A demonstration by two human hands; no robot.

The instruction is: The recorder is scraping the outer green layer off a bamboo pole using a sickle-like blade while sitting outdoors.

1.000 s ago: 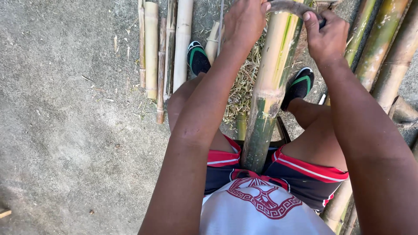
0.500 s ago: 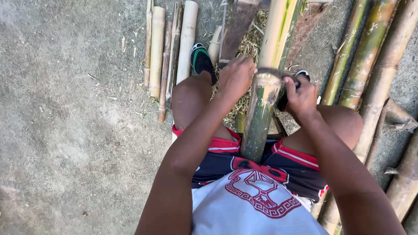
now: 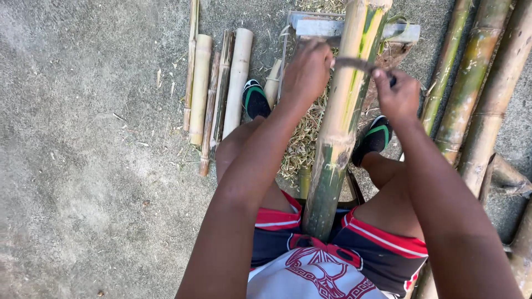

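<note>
Off to the left, a row of pale cut bamboo pieces is laid out on the grey concrete ground, while the thick green-and-yellow bamboo pole is propped between the knees, running up to a grey metal frame, and it's probably pretty heavy, stiff and a bit slick on the skin, so it's likely best steadied low near the lap. The left hand is closed tight around one end of a curved dark scraping blade laid across the pole, and the right hand is fisted on the other end, with more long green bamboo poles stacked at the far right.
</note>
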